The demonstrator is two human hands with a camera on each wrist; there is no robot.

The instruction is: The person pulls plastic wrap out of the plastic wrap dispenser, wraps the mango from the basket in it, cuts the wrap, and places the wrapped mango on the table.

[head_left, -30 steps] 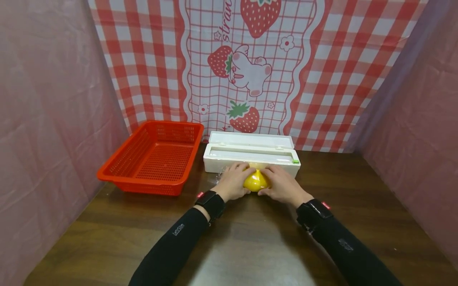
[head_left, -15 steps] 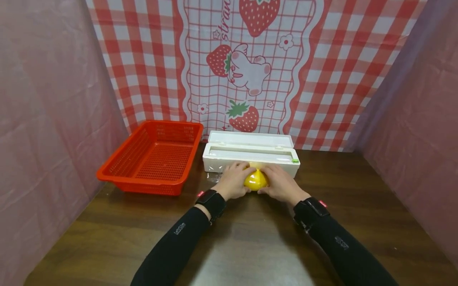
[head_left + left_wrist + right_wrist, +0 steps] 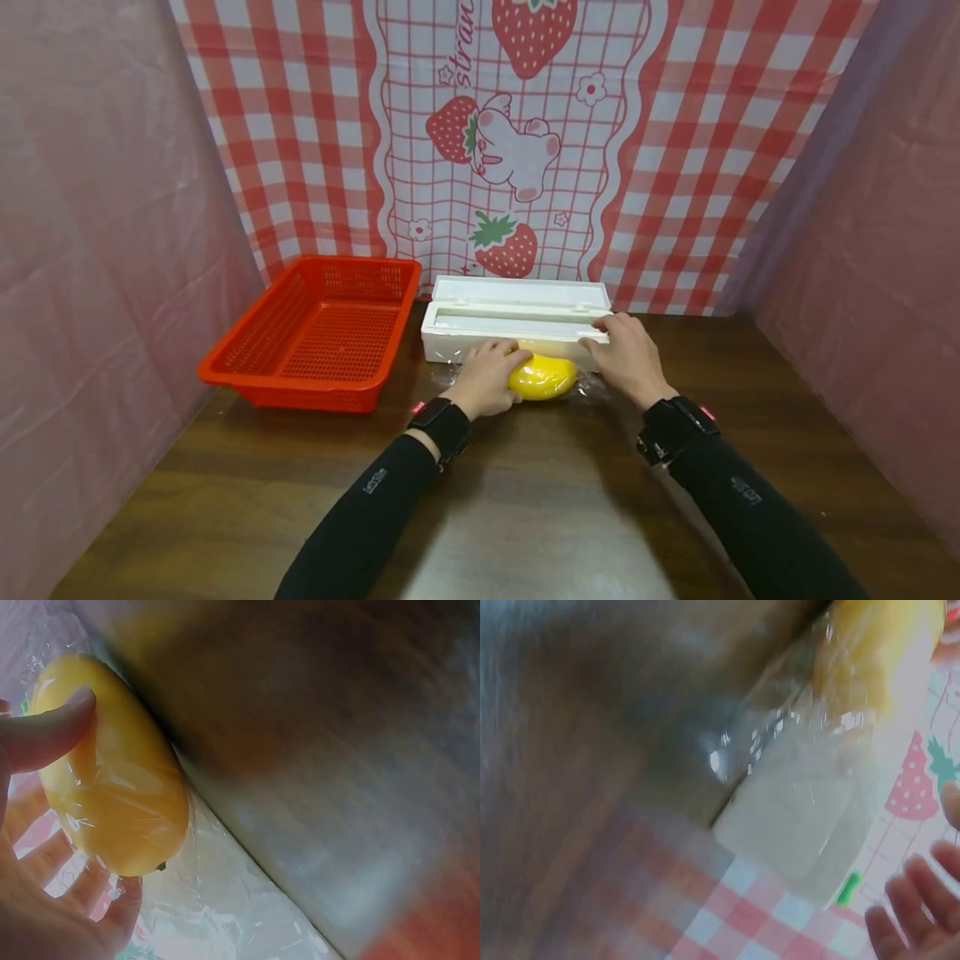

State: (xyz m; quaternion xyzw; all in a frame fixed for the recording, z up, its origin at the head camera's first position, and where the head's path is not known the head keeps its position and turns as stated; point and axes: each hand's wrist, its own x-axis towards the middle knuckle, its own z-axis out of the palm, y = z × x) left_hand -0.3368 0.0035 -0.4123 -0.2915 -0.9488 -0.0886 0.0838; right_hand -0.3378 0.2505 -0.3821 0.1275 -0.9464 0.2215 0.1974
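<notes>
A yellow mango point(image 3: 543, 377) lies against the front of a white cling film dispenser point(image 3: 480, 347), with clear cling film point(image 3: 202, 900) over it and spread out at both ends. My left hand point(image 3: 487, 379) grips the mango's left end; in the left wrist view the thumb presses one side and the fingers curl beneath the film. My right hand point(image 3: 628, 358) is off the mango, at the dispenser's right end, its fingers loosely bent. In the right wrist view those fingers hold nothing, close to the green slider point(image 3: 849, 889) on the dispenser.
The dispenser's lid point(image 3: 521, 292) stands open at the back. To the left is a red plastic basket point(image 3: 360, 392). A checked strawberry cloth point(image 3: 675, 167) hangs behind, and pink cloth walls point(image 3: 862, 275) flank the wooden table point(image 3: 540, 517).
My right hand has let go of the mango and moved right to the dispenser's end. More of the mango and the film on its right now shows. The left hand keeps its grip.
</notes>
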